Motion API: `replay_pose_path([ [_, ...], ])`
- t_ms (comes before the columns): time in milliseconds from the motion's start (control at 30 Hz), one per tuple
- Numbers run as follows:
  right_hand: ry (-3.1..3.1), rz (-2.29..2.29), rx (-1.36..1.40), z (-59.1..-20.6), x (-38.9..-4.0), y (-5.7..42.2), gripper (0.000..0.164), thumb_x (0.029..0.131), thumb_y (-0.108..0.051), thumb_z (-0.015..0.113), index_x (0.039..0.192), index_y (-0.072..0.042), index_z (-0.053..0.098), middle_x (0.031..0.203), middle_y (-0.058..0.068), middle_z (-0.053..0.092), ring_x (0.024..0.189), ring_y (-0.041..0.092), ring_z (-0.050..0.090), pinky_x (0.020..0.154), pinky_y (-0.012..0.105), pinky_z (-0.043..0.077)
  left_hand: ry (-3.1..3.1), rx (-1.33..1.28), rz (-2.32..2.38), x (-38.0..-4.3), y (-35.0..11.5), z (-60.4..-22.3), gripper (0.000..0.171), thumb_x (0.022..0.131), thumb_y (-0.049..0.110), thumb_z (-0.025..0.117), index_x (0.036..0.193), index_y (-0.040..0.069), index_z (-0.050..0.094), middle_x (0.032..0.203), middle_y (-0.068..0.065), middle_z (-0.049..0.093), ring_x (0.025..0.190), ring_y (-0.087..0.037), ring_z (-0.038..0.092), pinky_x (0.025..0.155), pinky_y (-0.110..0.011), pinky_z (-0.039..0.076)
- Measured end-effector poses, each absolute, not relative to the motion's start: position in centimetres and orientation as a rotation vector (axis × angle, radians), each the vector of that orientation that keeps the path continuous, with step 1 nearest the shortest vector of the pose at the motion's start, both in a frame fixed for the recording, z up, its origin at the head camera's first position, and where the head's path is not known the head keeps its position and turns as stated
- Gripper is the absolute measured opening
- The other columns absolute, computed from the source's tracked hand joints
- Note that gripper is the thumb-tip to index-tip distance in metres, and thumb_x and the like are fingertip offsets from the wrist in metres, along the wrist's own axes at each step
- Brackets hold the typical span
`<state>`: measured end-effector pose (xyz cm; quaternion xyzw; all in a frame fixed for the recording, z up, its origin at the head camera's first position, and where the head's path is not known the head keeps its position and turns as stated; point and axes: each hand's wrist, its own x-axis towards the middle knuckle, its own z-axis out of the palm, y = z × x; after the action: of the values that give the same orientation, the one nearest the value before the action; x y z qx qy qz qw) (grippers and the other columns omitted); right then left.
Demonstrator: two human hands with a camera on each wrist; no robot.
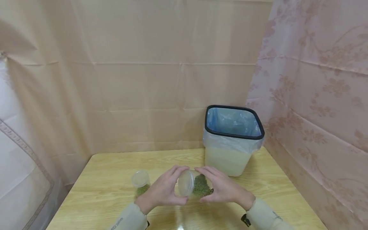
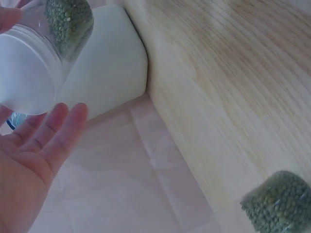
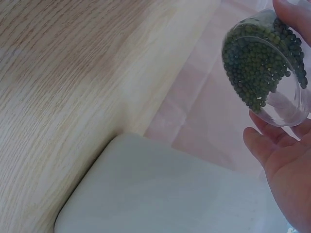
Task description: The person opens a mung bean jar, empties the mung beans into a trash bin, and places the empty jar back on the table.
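Note:
A clear plastic jar (image 1: 202, 186) of green beans, which look like mung beans, is held on its side above the table between both hands. My right hand (image 1: 225, 187) grips its base end, thumb on one side and fingers on the other. Around the whitish lid (image 1: 186, 183) at the other end curve the thumb and fingers of my left hand (image 1: 164, 188). The beans have slid toward the base and lower wall in the right wrist view. A second clear jar (image 1: 141, 182) with green beans stands on the table left of my left hand, partly hidden by it.
A cream bin (image 1: 227, 158) with a black rim and a bluish plastic liner stands at the back right of the wood-grain table (image 1: 112, 179). Beige cloth (image 1: 143, 95) hangs behind the table, and floral cloth (image 1: 322, 105) hangs along the right side.

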<state>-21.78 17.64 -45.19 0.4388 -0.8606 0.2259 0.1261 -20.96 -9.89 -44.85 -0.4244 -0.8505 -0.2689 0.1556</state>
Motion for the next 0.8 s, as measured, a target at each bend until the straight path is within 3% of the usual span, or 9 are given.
replay_pose_path([
  [167,-2.519,0.645,1.292,-45.36,-21.83,17.45,0.104,0.068,-0.046,0.093,0.152,-0.011,0.043,0.142,-0.001,0.052,0.126,0.019,0.053,0.100,0.043,0.050,-2.512,-1.220,-0.781,-20.58,-10.24,-44.90,0.112,0.070,0.044,0.088,0.157,0.011,0.026,0.146,-0.007,0.045,0.125,-0.022,0.053,0.097,-0.040,0.053],
  [333,-2.557,0.649,1.279,-45.36,-21.80,17.30,0.103,0.068,-0.047,0.093,0.152,-0.013,0.043,0.144,-0.002,0.051,0.129,0.017,0.051,0.102,0.042,0.049,-2.448,-1.344,-0.728,-20.47,-10.18,-44.80,0.113,0.069,0.033,0.091,0.158,0.014,0.023,0.157,-0.015,0.028,0.136,-0.032,0.044,0.093,-0.038,0.055],
  [500,-2.560,0.657,1.272,-45.13,-21.80,17.29,0.104,0.069,-0.048,0.092,0.153,-0.016,0.041,0.145,-0.003,0.050,0.129,0.017,0.050,0.102,0.043,0.049,-2.393,-1.403,-0.682,-20.47,-9.96,-44.34,0.112,0.066,0.018,0.092,0.156,0.011,0.025,0.155,-0.016,0.030,0.136,-0.032,0.043,0.096,-0.037,0.054],
  [800,-2.509,0.652,1.291,-44.86,-21.86,17.60,0.103,0.070,-0.048,0.092,0.152,-0.012,0.042,0.141,0.001,0.053,0.126,0.018,0.053,0.099,0.043,0.051,-2.308,-1.413,-0.606,-20.77,-9.69,-44.21,0.106,0.065,0.012,0.091,0.152,0.006,0.031,0.150,-0.018,0.035,0.133,-0.031,0.046,0.100,-0.035,0.051],
])
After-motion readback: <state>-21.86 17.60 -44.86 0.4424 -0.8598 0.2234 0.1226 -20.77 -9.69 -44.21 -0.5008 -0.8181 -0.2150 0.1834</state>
